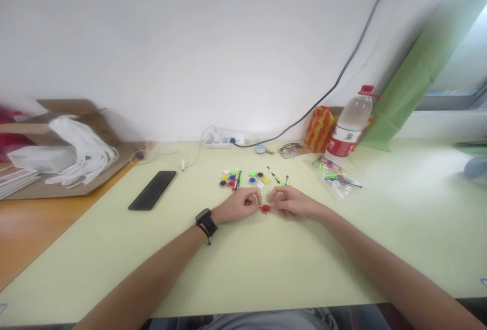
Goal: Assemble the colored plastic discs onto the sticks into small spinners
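Nearest, both forearms reach in over the pale green tabletop, a black watch on the left wrist. Between the fingertips of the left hand and the right hand sits a small red disc, low over or on the tabletop. Each hand has thumb and fingers curled toward it from its own side; whether either grip is pinched shut on the disc, I cannot tell. Just beyond the hands lie two clusters of small round pieces, the left cluster and the right cluster, in colours such as green, yellow, blue, black and white, with thin coloured sticks beside each. A black phone-like slab lies to the left; a clear bag of coloured parts lies to the right. Farther back, a white power strip lies along the wall, and a large red-capped bottle stands near a red-and-yellow bag.
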`<action>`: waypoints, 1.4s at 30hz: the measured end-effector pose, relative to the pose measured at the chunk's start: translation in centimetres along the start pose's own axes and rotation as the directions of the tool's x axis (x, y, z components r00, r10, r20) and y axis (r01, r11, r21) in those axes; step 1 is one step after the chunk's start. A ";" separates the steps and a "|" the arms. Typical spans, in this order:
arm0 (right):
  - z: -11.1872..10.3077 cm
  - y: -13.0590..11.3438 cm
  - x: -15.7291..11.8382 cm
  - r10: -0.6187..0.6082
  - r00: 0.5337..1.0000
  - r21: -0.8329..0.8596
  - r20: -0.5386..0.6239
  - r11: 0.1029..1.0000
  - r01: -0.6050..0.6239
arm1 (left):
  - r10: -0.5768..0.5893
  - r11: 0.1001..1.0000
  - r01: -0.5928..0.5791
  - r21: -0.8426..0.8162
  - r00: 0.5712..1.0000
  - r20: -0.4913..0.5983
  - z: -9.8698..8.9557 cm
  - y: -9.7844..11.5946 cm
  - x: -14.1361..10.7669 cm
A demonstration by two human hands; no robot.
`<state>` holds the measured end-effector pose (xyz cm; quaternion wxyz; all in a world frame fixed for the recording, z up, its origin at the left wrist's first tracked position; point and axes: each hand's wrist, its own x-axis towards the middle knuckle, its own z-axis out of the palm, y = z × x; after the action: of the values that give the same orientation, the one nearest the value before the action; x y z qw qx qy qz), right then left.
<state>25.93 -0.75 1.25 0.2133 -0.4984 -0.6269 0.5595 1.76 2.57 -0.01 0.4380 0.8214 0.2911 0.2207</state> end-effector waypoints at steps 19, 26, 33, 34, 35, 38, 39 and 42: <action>-0.4 2.3 -2.2 -0.084 0.944 0.316 -0.318 0.930 0.189 | 0.138 0.934 0.064 0.353 0.843 -0.520 -0.6 0.2 -1.0; -0.2 1.6 -2.8 -0.148 0.946 0.017 -0.288 0.987 0.160 | 0.131 0.926 0.058 0.374 0.878 -0.460 -0.9 -0.1 -1.0; 0.2 2.4 -2.5 -0.305 0.919 -0.112 -0.249 0.952 0.286 | 0.235 0.900 -0.098 0.424 0.929 -0.284 -0.5 1.1 -1.3; 0.3 2.5 -2.5 -0.317 0.916 -0.128 -0.248 0.947 0.293 | 0.253 0.896 -0.136 0.422 0.938 -0.236 -0.4 1.5 -1.5; 0.3 2.6 -2.5 -0.327 0.912 -0.143 -0.247 0.943 0.299 | 0.269 0.892 -0.171 0.418 0.945 -0.188 -0.3 1.9 -1.6; 0.6 2.7 -2.6 -0.352 0.904 -0.182 -0.241 0.932 0.315 | 0.296 0.881 -0.228 0.415 0.949 -0.107 0.1 2.9 -1.7; 0.8 2.8 -2.6 -0.361 0.901 -0.196 -0.240 0.927 0.319 | 0.300 0.876 -0.236 0.421 0.950 -0.092 0.2 3.0 -1.7; 1.5 2.9 -2.5 -0.394 0.888 -0.259 -0.235 0.906 0.334 | 0.308 0.858 -0.260 0.444 0.950 -0.039 0.6 2.9 -1.5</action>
<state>26.85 -3.99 -1.05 0.3477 -0.4655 -0.7286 0.3627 1.84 -0.05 1.95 0.1905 0.9186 0.2318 0.2571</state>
